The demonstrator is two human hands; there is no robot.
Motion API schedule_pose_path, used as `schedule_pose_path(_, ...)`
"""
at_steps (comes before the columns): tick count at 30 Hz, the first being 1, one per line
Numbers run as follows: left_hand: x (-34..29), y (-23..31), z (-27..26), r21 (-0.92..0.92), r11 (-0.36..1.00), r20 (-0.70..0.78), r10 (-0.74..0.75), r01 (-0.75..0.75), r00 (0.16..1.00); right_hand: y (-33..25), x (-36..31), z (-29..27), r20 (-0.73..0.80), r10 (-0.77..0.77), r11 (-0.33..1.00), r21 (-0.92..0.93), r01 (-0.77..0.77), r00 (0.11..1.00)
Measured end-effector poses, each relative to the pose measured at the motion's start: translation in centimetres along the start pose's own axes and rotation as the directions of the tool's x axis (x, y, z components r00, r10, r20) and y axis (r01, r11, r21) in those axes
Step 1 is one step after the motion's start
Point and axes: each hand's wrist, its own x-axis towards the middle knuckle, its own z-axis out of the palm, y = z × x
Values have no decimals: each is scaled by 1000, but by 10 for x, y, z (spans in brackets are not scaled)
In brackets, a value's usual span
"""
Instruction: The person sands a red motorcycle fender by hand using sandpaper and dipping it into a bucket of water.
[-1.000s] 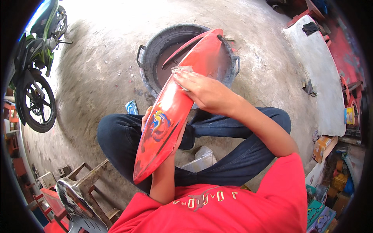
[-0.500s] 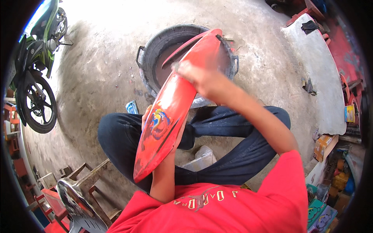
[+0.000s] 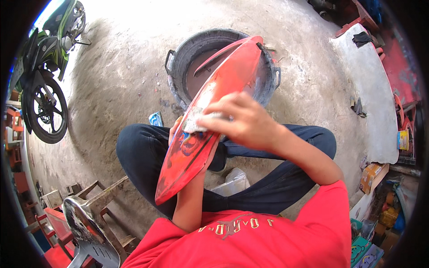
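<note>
A long, glossy red motorcycle body panel (image 3: 225, 82) slants across my lap, its far end over a dark round tub (image 3: 180, 85) holding murky brownish water. A split in its far part leaves a thin red strip to the left. Colourful sticker remains and dark scratches mark its near half. My left hand (image 3: 174, 128) holds the panel from beneath; fingertips show at its left edge, the palm is hidden. My right hand (image 3: 243, 120), slightly blurred, presses a pale grey piece like folded sandpaper (image 3: 192, 121) on the panel beside the sticker.
A blue-patterned phone-like object (image 3: 155, 119) lies on the concrete floor near my left knee. A green and black motorcycle (image 3: 47, 96) stands at the left. Chairs (image 3: 89, 223) are at the lower left. Boxes (image 3: 373, 176) line the right wall.
My right hand has slid down the panel toward me, from its middle to the sticker area, bringing the grey piece into view. The panel stays at nearly the same slant.
</note>
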Motion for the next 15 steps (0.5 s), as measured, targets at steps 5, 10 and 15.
schedule_pose_path(5, -1, 1, 1, 4, 1000, -40, 17, -17, 999, 28, 10, -9, -159, 25, 1000, -6, -26, 987)
schedule_pose_path(10, -2, 7, 7, -128, 986, 39, -101, 105, 994, 49, -10, 11, 58, 168, 986, -25, -166, 984)
schedule_pose_path(15, 0, 3, 3, -21, 1000, -104, 12, -14, 995, 51, -2, 15, 48, 406, 895, 179, -408, 912)
